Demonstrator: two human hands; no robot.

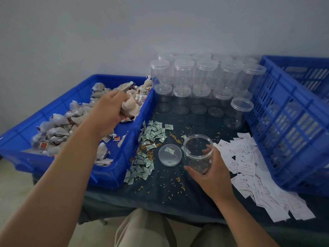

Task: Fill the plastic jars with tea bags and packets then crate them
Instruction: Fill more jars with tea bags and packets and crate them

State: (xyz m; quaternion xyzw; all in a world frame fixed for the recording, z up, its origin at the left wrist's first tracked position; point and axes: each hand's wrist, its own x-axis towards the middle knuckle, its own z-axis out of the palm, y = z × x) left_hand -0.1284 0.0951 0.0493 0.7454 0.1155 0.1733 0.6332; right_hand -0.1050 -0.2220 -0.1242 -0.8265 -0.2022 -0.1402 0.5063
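Head view showed the filling step in hand, judging by one open jar and a fistful of bags. The crate (284,122) stood beyond the right knuckles; its contents could not be made out through the slats. The tray (106,172) lay beneath the left fingers, heaped with tea bags (57,131). Capped jars (204,81) stood in rows ahead of both sets of fingertips.

The left hand (108,113) was reached out over the tray on a long, nearly straight arm, fingers curled tight round a handful (130,107) of bags just above the heap. The right hand (211,168) wrapped the jar (198,150) from the near side, thumb on one wall and fingers round the other, mouth up. The jar looked empty but for specks.

The lid (170,155) lay upturned just beside the right thumb. Green packets (147,139) lay between it and the tray. White packets (249,166) were spread behind the right knuckles.

The next move likely called for carrying the handful across the tray wall to the jar mouth and releasing it there, with the right hand steadying the jar.
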